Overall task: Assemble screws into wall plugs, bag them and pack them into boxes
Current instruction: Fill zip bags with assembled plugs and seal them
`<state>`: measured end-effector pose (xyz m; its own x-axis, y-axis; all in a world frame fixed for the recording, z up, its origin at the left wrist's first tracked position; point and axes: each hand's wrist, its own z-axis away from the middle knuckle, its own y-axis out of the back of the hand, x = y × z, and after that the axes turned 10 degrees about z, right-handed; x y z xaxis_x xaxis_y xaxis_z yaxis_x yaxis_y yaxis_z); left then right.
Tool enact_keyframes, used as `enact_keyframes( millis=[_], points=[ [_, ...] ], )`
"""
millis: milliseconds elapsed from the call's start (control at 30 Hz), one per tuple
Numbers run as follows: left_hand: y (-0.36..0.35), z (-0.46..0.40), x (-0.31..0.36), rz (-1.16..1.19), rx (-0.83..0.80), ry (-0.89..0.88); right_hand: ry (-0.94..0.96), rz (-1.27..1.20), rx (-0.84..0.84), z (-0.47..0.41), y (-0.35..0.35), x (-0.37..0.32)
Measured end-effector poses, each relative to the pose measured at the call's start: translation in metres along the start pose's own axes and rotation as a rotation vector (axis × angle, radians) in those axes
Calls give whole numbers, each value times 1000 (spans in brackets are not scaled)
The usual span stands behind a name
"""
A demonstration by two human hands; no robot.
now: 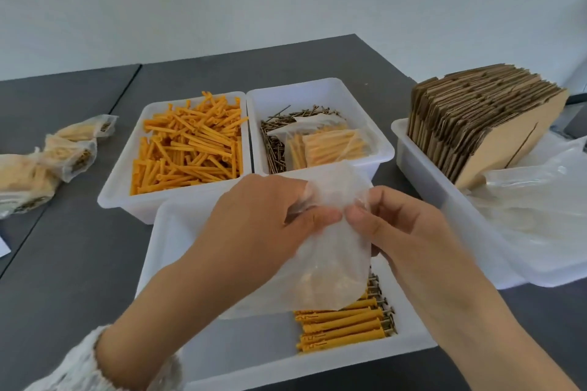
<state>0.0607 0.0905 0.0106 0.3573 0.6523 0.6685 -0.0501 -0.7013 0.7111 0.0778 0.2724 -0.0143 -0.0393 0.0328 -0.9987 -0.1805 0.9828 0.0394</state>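
An empty clear plastic bag (333, 263) hangs over the near white tray (178, 263). My left hand (254, 225) pinches its upper edge from the left, and my right hand (400, 225) pinches it from the right, thumbs almost touching. Below the bag lie several orange wall plugs with screws in them (343, 327), partly hidden by it. Farther back, one white tray holds loose orange plugs (190, 149). The tray beside it holds loose screws (276, 149) and filled bags (330, 146).
Several filled bags (54, 155) lie on the dark table at the left. A white tray (409, 149) at the right holds a stack of flat cardboard boxes (476, 127) and a heap of clear bags (533, 200). A white wall stands behind the table.
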Motion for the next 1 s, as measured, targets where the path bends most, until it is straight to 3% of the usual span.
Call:
enact_keyframes(
  millis=[133, 233, 333, 433, 533, 667, 800, 867, 933, 1000],
  points=[
    [5, 10, -17, -323, -30, 168, 78, 348, 79, -2, -17, 5],
    [7, 16, -34, -512, -73, 247, 14, 503, 7, -10, -31, 7],
    [5, 22, -56, -468, -127, 141, -154, 307, -185, -24, -39, 12],
    [2, 23, -66, -93, -395, 9, -303, 42, -480, -39, -37, 18],
    [-10, 22, -78, -98, -388, -47, -461, -283, -747, -48, -31, 27],
    [-34, 28, -83, -313, -282, -141, -584, -481, -750, -51, -24, 42],
    [-43, 21, -84, -288, -160, -102, -614, -674, -579, -50, -29, 45],
    [-40, 16, -89, -252, -163, -39, -607, -464, -429, -51, -30, 39],
    [-38, 16, -96, -303, -225, 9, -415, 191, -265, -49, -23, 32],
    [-39, 20, -100, -364, -295, 45, -129, 872, -341, -39, -11, 26]
  ],
)
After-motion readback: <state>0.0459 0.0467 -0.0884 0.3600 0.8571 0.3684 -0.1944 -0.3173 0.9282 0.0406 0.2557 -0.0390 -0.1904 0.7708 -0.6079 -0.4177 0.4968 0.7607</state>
